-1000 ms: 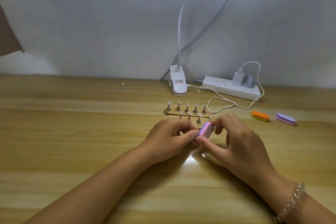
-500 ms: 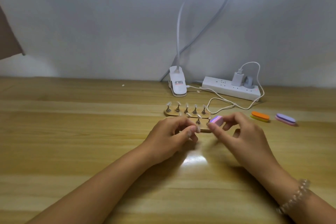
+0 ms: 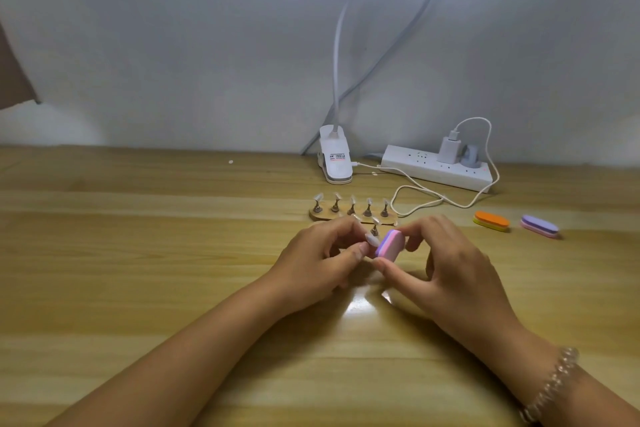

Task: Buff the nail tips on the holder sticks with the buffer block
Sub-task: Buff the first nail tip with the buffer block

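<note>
**Head view: one nail tip at the block, the others on the stand**

- **Item in work:** one clear, pale plastic nail tip, held off the stand. My left hand pinches the holder stick beneath it. My curled fingers hide that stick.
- **Tool:** pink-and-purple oval foam buffer block, pinched between the thumb and fingertips of my right hand. Its edge is touching the tip or just beside it; I cannot tell which. Both are held just above the light wooden table, in front of the stand.
- **Stock:** oval wooden stand, just behind my hands. Its back row of five metal sticks each carries a tip. At least one more stick stands in a nearer row, partly hidden by my fingers.
- **Progress:** I judge the job unfinished. One tip is at the block. The seated tips all look alike, glossy and translucent, so none shows whether it is done.
- **Spares:** orange-and-yellow oval buffer and purple-and-pink oval buffer, lying well to the right.
</note>
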Tool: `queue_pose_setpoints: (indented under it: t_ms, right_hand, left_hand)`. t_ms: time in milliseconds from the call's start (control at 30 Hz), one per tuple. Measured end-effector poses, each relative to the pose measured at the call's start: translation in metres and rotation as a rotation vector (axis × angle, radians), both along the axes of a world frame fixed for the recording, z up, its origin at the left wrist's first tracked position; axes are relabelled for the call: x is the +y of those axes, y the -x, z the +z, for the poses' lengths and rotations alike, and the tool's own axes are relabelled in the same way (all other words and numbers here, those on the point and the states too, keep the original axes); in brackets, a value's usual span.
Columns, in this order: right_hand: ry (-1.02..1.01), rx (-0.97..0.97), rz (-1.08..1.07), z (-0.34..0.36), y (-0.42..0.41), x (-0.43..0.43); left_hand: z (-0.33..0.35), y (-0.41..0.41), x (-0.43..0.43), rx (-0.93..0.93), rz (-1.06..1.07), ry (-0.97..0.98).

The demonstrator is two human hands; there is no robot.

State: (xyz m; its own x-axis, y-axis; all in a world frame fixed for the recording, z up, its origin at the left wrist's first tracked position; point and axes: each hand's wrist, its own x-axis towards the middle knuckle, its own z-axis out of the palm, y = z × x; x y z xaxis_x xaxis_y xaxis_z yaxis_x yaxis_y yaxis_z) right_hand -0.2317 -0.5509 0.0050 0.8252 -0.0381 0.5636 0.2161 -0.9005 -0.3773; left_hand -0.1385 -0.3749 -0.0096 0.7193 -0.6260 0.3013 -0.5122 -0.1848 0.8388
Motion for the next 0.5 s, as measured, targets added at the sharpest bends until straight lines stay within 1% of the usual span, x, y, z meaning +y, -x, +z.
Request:
queue_pose_setpoints:
  t_ms: [133, 267, 400, 500]
  right_hand:
    - [0.112, 0.03, 0.024, -0.0023, 0.0018, 0.0046]
    - [-0.047, 0.01, -0.022, -0.0005, -0.002, -0.0027]
    - [0.03, 0.021, 0.052, -0.004, -0.0009, 0.0007]
    - [-0.087, -0.002, 0.04, -0.0021, -0.004, -0.0036]
  left_hand:
    - [-0.0017, -0.0014, 0.0004, 0.04, 0.002, 0.043]
    - [-0.0008, -0.0007, -0.0003, 0.077, -0.006, 0.079]
    - [-0.0011, -0.0022, 0.0001, 0.095, -0.006, 0.064]
    - [-0.001, -0.0024, 0.0002, 0.102, -0.013, 0.068]
